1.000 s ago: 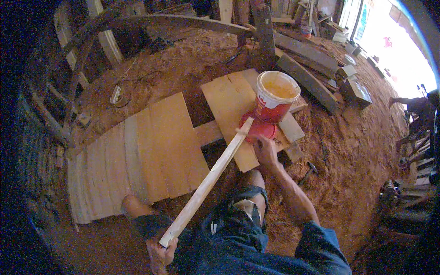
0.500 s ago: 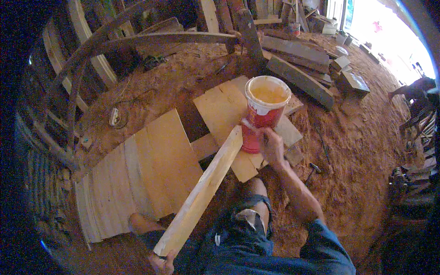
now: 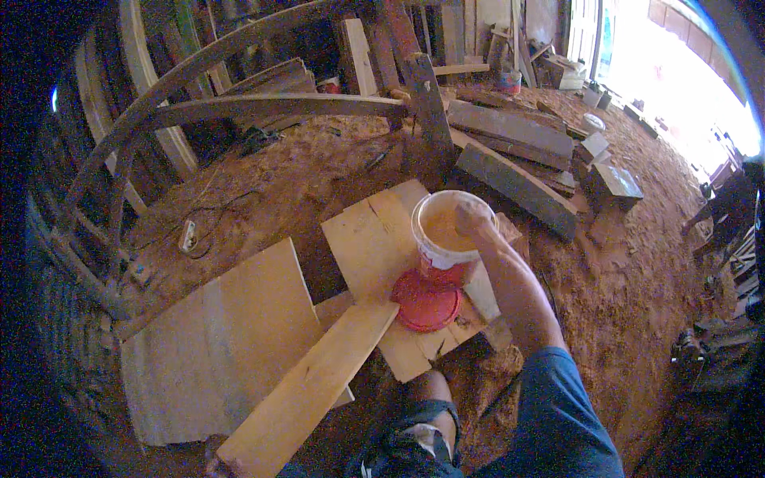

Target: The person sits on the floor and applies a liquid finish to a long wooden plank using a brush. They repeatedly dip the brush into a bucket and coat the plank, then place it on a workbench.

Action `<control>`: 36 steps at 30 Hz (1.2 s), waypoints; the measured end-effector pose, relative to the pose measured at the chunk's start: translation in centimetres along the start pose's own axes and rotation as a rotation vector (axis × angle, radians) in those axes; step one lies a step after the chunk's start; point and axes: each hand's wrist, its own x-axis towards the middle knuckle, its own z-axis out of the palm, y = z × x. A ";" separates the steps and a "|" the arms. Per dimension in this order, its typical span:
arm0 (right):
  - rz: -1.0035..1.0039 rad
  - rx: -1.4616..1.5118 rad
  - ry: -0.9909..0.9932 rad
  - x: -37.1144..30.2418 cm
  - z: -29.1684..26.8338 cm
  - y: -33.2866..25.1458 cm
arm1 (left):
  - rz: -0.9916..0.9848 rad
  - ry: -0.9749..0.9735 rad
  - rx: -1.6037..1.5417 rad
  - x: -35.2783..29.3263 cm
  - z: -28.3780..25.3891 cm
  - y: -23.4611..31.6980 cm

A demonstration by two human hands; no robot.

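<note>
My left hand (image 3: 213, 468), partly cut off by the lower edge, grips the near end of a long pale wooden board (image 3: 311, 382). The board slants up and away, its far end beside a round red lid-like piece (image 3: 428, 307). Behind that piece stands a red and white bucket (image 3: 454, 256) with yellowish-orange contents. My right hand (image 3: 476, 219) reaches over the bucket's rim, closed, with the fingers down inside the mouth. Whatever it holds is hidden there.
Thin wooden sheets (image 3: 223, 334) lie left of the board, and plywood pieces (image 3: 374, 231) lie around the bucket. Dark timber beams (image 3: 518, 187) are piled beyond. A curved wooden frame (image 3: 279, 105) stands at the far left. Reddish sawdust-like material covers the ground (image 3: 621, 303).
My right hand has moved from the board's far end up into the bucket. The board now shows its broad face rather than its narrow edge. The view has shifted, so the surroundings sit lower.
</note>
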 end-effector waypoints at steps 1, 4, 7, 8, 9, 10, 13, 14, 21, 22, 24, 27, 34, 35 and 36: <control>0.008 0.027 -0.039 0.6 1.1 0.5 | -0.047 0.080 0.005 0.0 0.0 -0.1; 0.010 0.154 -0.138 1.1 3.6 2.0 | -0.132 0.234 0.066 0.0 -0.4 -0.7; 0.006 0.318 -0.208 1.0 5.2 3.6 | -0.056 0.200 0.127 0.3 -1.3 -1.3; 0.002 0.372 -0.226 1.0 5.6 4.1 | -0.002 0.179 0.081 0.4 -1.5 -1.5; 0.003 0.420 -0.238 1.0 5.9 4.7 | 0.050 0.155 0.034 0.4 -1.6 -1.7; 0.001 0.473 -0.252 1.1 6.2 5.3 | 0.064 0.155 0.044 0.4 -1.8 -1.7; -0.001 0.617 -0.290 1.4 7.0 6.6 | 0.037 0.159 0.152 -0.1 -1.8 -1.9; -0.005 0.658 -0.298 1.5 7.2 7.0 | 0.029 0.160 0.188 -0.2 -1.8 -2.0; 0.018 0.817 -0.295 0.6 7.9 6.6 | 0.018 0.147 0.373 -1.6 -2.6 -1.7; 0.008 0.799 -0.309 0.4 7.8 6.3 | 0.024 0.138 0.407 -1.8 -2.7 -1.7; -0.012 0.741 -0.331 -0.1 7.2 5.7 | 0.043 0.115 0.488 -2.1 -3.1 -1.4; -0.058 0.570 -0.344 -0.4 5.1 4.3 | 0.183 0.031 0.678 -2.0 -4.1 -0.7; -0.214 0.041 -0.405 -2.9 -5.8 -0.3 | 0.713 -0.131 1.089 -0.9 -5.4 3.1; -0.231 0.016 -0.387 -3.8 -7.6 -0.6 | 0.772 -0.129 1.018 -0.7 -5.0 3.9; -0.240 0.028 -0.351 -4.6 -9.3 -0.8 | 0.830 -0.126 0.947 -0.4 -4.5 4.8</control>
